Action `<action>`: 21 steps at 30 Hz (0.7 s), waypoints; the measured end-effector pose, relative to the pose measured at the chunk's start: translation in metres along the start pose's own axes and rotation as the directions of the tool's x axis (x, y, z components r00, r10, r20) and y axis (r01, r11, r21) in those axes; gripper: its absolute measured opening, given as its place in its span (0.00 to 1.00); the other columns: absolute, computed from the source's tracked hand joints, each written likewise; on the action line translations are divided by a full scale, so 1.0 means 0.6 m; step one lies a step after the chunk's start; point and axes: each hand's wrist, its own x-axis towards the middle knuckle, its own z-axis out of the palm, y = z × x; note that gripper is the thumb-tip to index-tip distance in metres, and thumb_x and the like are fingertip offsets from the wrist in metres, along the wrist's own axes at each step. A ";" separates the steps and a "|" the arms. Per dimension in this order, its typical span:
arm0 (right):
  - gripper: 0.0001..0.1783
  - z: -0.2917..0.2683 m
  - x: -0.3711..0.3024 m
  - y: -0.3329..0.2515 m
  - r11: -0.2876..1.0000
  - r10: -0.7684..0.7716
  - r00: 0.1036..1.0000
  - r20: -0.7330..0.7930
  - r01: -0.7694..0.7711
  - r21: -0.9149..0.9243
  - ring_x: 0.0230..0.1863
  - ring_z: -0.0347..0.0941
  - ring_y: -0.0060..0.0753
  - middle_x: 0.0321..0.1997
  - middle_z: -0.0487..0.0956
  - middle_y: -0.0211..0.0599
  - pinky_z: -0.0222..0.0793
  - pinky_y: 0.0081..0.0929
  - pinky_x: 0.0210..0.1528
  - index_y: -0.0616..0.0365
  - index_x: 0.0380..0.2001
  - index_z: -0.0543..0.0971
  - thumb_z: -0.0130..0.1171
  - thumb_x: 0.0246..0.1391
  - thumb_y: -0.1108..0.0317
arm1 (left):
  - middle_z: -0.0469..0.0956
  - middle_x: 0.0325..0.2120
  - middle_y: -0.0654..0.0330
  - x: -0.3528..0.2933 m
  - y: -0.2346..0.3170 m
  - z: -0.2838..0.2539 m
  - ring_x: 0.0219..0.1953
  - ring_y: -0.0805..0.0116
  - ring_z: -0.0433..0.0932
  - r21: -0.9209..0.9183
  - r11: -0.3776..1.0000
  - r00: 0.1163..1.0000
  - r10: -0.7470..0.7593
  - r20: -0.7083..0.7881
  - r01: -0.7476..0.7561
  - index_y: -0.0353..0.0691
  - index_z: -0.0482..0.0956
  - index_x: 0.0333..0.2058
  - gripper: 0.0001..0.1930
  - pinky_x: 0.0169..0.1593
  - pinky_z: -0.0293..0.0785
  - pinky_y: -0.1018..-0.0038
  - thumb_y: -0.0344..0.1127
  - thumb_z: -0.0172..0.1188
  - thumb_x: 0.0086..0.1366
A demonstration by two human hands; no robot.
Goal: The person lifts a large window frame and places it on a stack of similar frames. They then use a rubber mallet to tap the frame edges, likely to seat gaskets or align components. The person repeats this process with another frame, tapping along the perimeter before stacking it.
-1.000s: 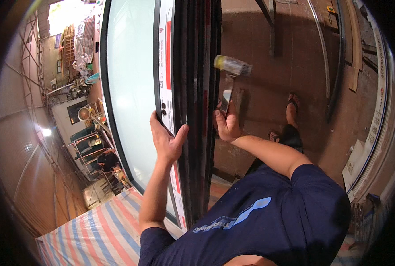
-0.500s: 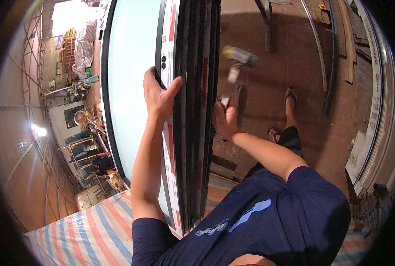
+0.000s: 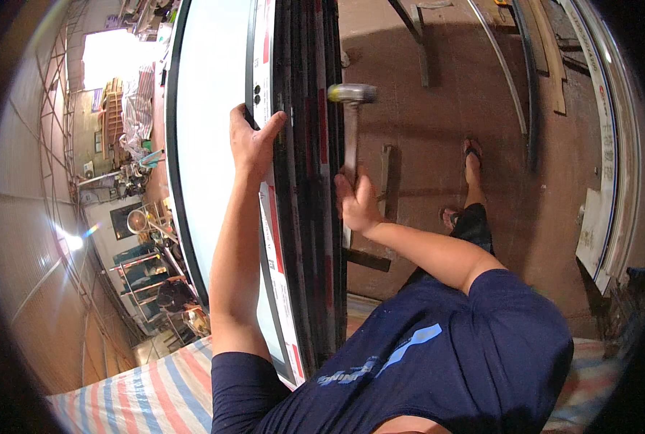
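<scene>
A large framed panel with a pale blue-white glass face [image 3: 210, 145] stands along my left side. Its thick black edge frame [image 3: 304, 181] carries a strip of white and red film. My left hand [image 3: 253, 148] grips that edge, fingers over the pale strip and thumb spread across onto the black profile. Closed round the lower handle, my right hand [image 3: 360, 202] holds a hammer [image 3: 352, 137] upright in view, just right of the frame. The hammer's head is metallic with a yellow end, slightly blurred. Whether it touches the frame I cannot tell.
On the brown floor [image 3: 438, 166] lie a thin curved metal strip [image 3: 507, 72], a dark bar [image 3: 528, 94] and wooden boards [image 3: 550, 65]. Long pale profiles [image 3: 612, 159] line the right side. A striped sheet [image 3: 134, 383] spreads at lower left; a fan [image 3: 138, 221] stands beyond the panel.
The hammer has swung left toward the black frame, its head now higher on the handle line. My right hand has shifted slightly left. My left hand keeps its hold; the whole view has shifted a little.
</scene>
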 end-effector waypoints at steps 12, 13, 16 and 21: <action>0.27 0.046 0.208 -0.005 0.979 -0.104 0.969 -0.223 0.061 -0.194 0.44 0.83 0.74 0.37 0.84 0.64 0.74 0.63 0.46 0.65 0.47 0.77 0.56 0.81 0.46 | 0.82 0.56 0.33 0.007 -0.007 0.000 0.60 0.42 0.83 0.002 1.000 1.000 0.006 -0.005 -0.006 0.20 0.73 0.66 0.49 0.66 0.77 0.55 0.57 0.79 0.60; 0.24 0.053 0.212 -0.005 0.978 -0.113 0.973 -0.201 0.073 -0.197 0.45 0.82 0.78 0.39 0.85 0.66 0.75 0.64 0.46 0.66 0.48 0.77 0.59 0.79 0.50 | 0.82 0.56 0.33 0.007 -0.007 0.001 0.60 0.42 0.83 0.010 1.000 1.000 0.010 -0.011 -0.010 0.21 0.73 0.66 0.49 0.66 0.77 0.55 0.57 0.79 0.60; 0.21 0.055 0.214 -0.002 0.959 -0.011 1.000 -0.008 0.008 -0.283 0.45 0.83 0.77 0.40 0.86 0.67 0.75 0.64 0.46 0.66 0.49 0.78 0.59 0.79 0.54 | 0.82 0.56 0.33 0.007 -0.003 0.000 0.60 0.42 0.83 0.003 1.000 1.000 -0.001 -0.005 0.001 0.21 0.73 0.66 0.49 0.66 0.77 0.55 0.58 0.79 0.60; 0.23 0.039 0.226 -0.004 0.995 -0.063 0.976 -0.208 0.044 -0.094 0.32 0.76 0.35 0.29 0.80 0.39 0.76 0.46 0.38 0.64 0.40 0.76 0.59 0.81 0.52 | 0.82 0.56 0.33 0.002 0.000 -0.001 0.60 0.41 0.83 -0.002 1.000 1.000 0.014 -0.006 -0.014 0.20 0.74 0.65 0.50 0.66 0.77 0.55 0.59 0.79 0.59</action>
